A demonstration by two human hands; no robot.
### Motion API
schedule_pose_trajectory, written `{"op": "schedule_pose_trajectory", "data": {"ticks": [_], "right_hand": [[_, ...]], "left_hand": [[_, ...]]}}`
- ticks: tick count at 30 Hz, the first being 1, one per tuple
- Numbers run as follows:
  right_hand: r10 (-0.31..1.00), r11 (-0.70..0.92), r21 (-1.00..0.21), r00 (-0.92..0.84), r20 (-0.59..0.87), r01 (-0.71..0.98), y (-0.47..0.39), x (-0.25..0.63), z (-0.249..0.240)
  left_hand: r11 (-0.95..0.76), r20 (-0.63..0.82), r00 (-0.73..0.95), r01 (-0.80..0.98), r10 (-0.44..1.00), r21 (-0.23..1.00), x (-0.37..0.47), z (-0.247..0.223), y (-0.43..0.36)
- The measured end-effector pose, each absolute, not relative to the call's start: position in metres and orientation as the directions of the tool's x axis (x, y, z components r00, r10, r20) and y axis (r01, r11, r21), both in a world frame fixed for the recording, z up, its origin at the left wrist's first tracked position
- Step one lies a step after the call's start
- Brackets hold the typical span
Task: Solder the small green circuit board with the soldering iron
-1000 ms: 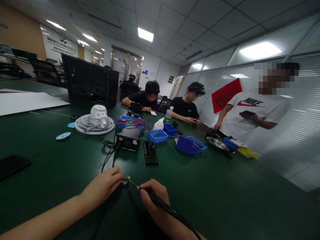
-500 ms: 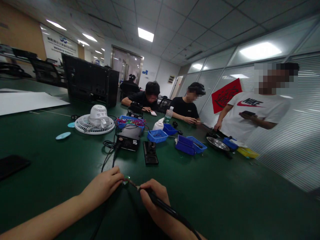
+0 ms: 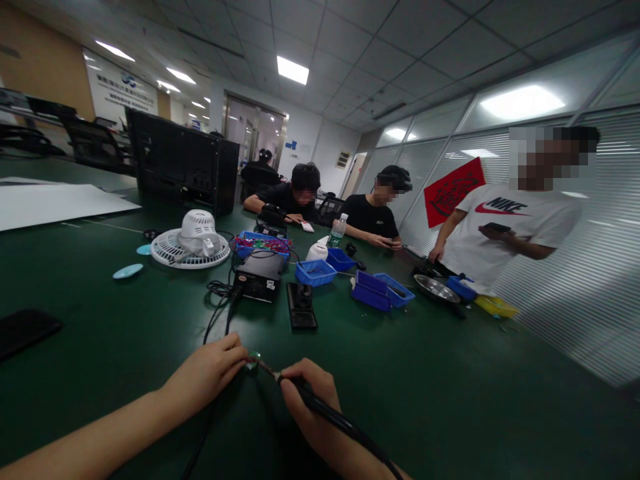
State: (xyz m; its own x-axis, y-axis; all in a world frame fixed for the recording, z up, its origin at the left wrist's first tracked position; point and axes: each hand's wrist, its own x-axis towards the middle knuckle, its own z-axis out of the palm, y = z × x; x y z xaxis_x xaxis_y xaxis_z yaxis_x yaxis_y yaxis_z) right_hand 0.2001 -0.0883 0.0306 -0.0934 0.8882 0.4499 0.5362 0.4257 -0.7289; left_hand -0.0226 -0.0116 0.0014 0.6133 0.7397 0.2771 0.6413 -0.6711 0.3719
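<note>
My right hand (image 3: 315,403) is closed around a black soldering iron (image 3: 345,423) like a pen, its metal tip pointing left. The tip meets a small green circuit board (image 3: 255,358) just above or on the dark green table. With its fingers pinched, my left hand (image 3: 223,357) holds a thin red wire (image 3: 248,361) at the board's left edge. Fingertips partly hide the wire, and the joint under the tip is too small to make out. A dark cable passes beneath my left wrist.
Beyond my hands stand a black soldering station (image 3: 257,277) and a black stand (image 3: 301,307). A white fan part (image 3: 190,243) lies left of them. Several blue bins (image 3: 315,272), a metal pan (image 3: 437,289) and a phone (image 3: 27,331) are about. Other people are across the table.
</note>
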Motion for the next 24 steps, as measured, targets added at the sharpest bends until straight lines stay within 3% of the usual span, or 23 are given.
{"op": "schedule_pose_trajectory", "data": {"ticks": [24], "right_hand": [[0.883,0.437,-0.733,-0.097,0.458,0.521,-0.0856,0.2006,0.0311]], "left_hand": [[-0.656,0.24,0.615,0.655,0.751,0.374,-0.0216,0.004,-0.0132]]}}
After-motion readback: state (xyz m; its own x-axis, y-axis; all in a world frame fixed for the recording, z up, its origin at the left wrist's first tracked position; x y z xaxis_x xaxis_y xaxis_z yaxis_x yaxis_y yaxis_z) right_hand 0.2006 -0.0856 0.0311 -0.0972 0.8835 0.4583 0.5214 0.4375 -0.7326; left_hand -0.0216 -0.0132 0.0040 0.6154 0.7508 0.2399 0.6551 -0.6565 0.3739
